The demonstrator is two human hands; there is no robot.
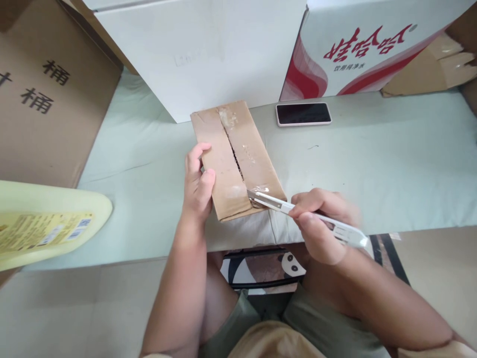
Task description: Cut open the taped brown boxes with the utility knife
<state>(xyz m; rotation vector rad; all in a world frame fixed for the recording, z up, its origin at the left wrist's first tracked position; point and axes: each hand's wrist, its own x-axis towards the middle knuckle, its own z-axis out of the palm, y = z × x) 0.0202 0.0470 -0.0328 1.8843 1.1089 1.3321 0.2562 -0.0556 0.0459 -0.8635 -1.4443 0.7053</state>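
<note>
A small brown cardboard box lies tilted on the pale green cloth, with a seam running lengthwise along its top and bits of clear tape near both ends. My left hand grips the box by its left side, thumb and fingers on the edge. In my right hand is a white box cutter, its blade extended. The blade's tip touches the seam near the end of the box closest to me. What lies inside the box is hidden, apart from a dark slit along the seam.
Behind the box stand a large white box and a red-and-white printed carton. A phone lies on the green cloth. At left are a large cardboard carton and a pale yellow bottle.
</note>
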